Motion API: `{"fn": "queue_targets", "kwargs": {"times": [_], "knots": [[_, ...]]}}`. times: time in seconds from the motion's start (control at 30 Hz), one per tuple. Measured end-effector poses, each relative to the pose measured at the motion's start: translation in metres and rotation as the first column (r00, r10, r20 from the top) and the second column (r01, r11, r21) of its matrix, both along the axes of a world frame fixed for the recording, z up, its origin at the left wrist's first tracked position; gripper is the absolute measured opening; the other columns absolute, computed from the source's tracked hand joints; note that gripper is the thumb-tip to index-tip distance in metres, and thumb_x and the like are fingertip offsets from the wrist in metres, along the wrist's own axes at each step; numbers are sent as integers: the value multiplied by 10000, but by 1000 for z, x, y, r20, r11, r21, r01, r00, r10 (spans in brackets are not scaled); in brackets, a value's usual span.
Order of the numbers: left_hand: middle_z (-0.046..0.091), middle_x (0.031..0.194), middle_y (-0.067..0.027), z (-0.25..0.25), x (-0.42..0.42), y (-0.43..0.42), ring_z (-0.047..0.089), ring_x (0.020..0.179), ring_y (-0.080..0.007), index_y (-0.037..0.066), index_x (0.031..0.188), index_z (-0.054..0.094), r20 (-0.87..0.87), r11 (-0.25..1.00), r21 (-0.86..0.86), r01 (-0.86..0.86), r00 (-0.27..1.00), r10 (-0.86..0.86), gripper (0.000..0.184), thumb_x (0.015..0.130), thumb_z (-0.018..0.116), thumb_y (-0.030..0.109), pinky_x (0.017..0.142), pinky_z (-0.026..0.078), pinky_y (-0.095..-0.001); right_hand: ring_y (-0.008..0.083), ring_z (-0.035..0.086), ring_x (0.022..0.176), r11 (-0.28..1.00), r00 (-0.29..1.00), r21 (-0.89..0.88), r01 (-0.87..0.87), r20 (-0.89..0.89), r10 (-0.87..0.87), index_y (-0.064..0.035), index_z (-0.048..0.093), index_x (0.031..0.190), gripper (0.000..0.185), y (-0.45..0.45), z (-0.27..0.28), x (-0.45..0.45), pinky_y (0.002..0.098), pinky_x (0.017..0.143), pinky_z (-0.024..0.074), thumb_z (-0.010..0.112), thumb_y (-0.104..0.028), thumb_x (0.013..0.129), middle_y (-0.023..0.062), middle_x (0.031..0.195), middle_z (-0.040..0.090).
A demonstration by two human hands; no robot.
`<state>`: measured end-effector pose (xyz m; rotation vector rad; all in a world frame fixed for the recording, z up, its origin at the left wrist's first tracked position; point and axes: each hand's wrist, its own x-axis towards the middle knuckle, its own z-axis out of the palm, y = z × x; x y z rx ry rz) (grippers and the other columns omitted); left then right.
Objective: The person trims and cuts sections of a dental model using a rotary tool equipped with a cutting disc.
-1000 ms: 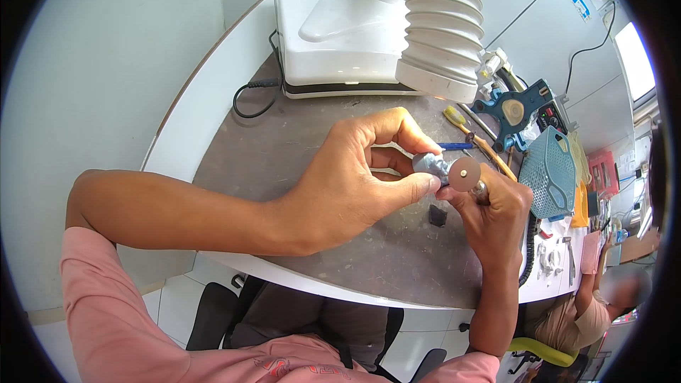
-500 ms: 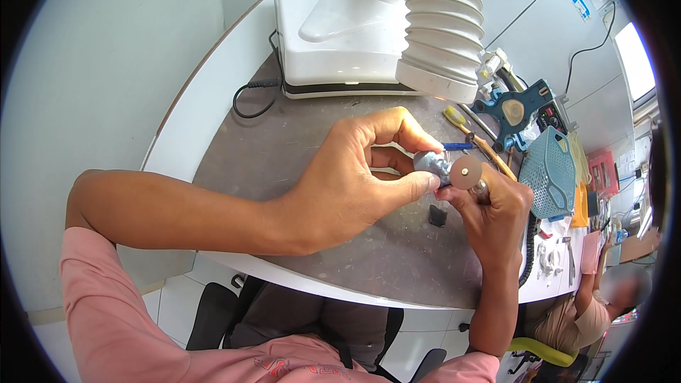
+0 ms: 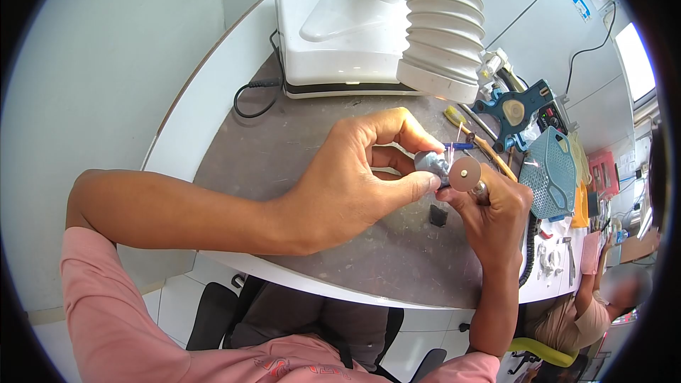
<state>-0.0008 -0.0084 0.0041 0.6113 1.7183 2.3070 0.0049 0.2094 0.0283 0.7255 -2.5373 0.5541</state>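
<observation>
My left hand (image 3: 347, 177) pinches a small grey metal piece (image 3: 430, 162) between thumb and fingertips. Its exact shape is partly covered by my fingers. In my right hand (image 3: 496, 213) is a rotary handpiece (image 3: 482, 190), its body mostly hidden by the fingers. A round brown cutting disc (image 3: 465, 174) sits on its tip, at the right side of the metal piece. Thin bright sparks (image 3: 452, 150) fly up from where the two meet. Below the hands, a small dark flat piece (image 3: 438, 215) lies on the grey worktop (image 3: 284, 135).
A ribbed white suction hose (image 3: 443, 35) hangs above the hands from a white machine (image 3: 347, 35). To the right are a brush (image 3: 454, 115), a blue stand (image 3: 514, 110) and a blue plastic basket (image 3: 550, 174). Another person (image 3: 582, 312) sits at far right.
Sparks now spray upward and to the right from the metal piece, where none showed before. Both hands have kept nearly the same position and grip.
</observation>
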Motion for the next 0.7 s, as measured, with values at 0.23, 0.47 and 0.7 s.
{"fn": "queue_targets", "kwargs": {"times": [0.23,0.47,0.7], "knots": [[624,1113,-87,0,0,0,629,1019,-152,22,1021,565,12,1000,0,5,1000,-5,207,866,701,9,866,545,-280,123,391,429,1000,1000,0,-4,6,4,-60,544,623,420,1,0,-1,285,411,306,866,-323,684,25,495,433],[627,1093,-84,0,-1,0,632,1011,-146,25,1008,556,26,1000,27,6,1000,-7,205,865,701,1,858,546,-272,115,384,425,999,1000,-37,14,10,-13,-59,562,630,395,-2,1,1,286,406,305,868,-301,690,21,492,436],[630,1068,-85,1,1,0,644,992,-149,25,1006,540,41,999,30,25,999,-26,218,863,702,-6,862,549,-276,116,395,419,1000,1000,-14,9,9,-8,-59,556,629,397,0,0,0,287,403,310,869,-295,694,29,486,436]]}}
